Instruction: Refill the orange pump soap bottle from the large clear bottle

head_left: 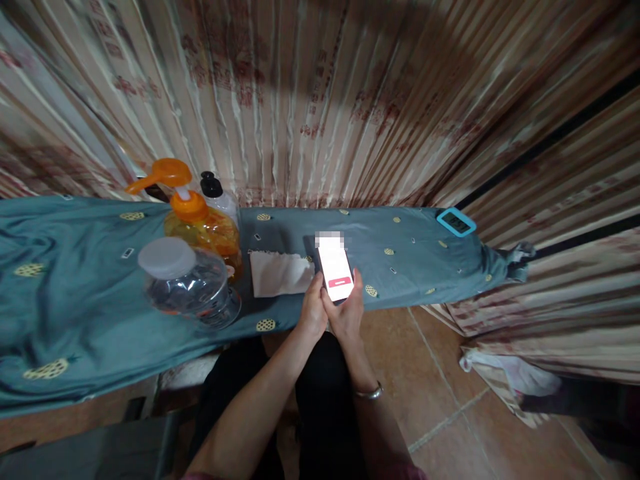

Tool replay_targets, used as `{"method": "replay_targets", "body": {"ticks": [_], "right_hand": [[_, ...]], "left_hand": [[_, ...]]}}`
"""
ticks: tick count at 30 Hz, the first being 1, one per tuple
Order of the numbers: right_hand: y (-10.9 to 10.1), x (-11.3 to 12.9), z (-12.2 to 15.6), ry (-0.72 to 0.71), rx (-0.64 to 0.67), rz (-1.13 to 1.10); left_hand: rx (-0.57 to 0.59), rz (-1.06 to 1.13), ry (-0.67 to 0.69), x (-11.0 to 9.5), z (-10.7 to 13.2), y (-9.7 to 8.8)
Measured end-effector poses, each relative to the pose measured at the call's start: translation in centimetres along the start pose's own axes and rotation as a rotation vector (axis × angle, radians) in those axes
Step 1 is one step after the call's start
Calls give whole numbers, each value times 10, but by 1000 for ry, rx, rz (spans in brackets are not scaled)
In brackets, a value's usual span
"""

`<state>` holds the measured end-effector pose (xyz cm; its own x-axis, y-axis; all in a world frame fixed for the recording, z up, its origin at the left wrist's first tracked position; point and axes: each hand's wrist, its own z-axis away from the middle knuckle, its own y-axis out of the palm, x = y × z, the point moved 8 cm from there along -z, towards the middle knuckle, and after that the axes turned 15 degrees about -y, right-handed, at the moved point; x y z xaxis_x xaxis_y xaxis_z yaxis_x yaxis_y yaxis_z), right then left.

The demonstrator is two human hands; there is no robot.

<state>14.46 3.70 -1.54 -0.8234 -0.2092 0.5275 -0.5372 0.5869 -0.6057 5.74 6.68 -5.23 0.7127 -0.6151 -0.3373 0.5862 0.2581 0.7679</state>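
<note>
Both my hands hold a smartphone (335, 267) with a lit white screen and a red bar near its bottom. My left hand (313, 312) grips the phone's lower left edge, fingers wrapped round it. My right hand (347, 315) cradles the phone from below and the right, a metal bangle (369, 393) on its wrist. The phone hovers over the front edge of a narrow table covered with a teal cloth (75, 293). A white folded tissue (280, 273) lies on the cloth just left of the phone.
A clear plastic jar with a white lid (185, 280), an orange pump bottle (200, 223) and a black-capped bottle (217, 193) stand on the cloth at left. A small blue-framed clock (456, 222) sits at the right end. Striped curtains hang behind; white bag (510, 373) on tiled floor.
</note>
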Motion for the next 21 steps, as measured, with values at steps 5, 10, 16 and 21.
{"method": "replay_targets", "body": {"ticks": [5, 10, 16, 21], "right_hand": [[1, 3, 1, -23, -3, 9], [2, 6, 2, -64, -4, 25], [3, 10, 5, -113, 5, 34], [2, 11, 6, -113, 5, 41]], "left_hand": [[5, 0, -8, 1, -2, -3], [9, -15, 39, -2, -1, -6], [24, -52, 90, -7, 1, -5], [36, -51, 82, -8, 1, -5]]}}
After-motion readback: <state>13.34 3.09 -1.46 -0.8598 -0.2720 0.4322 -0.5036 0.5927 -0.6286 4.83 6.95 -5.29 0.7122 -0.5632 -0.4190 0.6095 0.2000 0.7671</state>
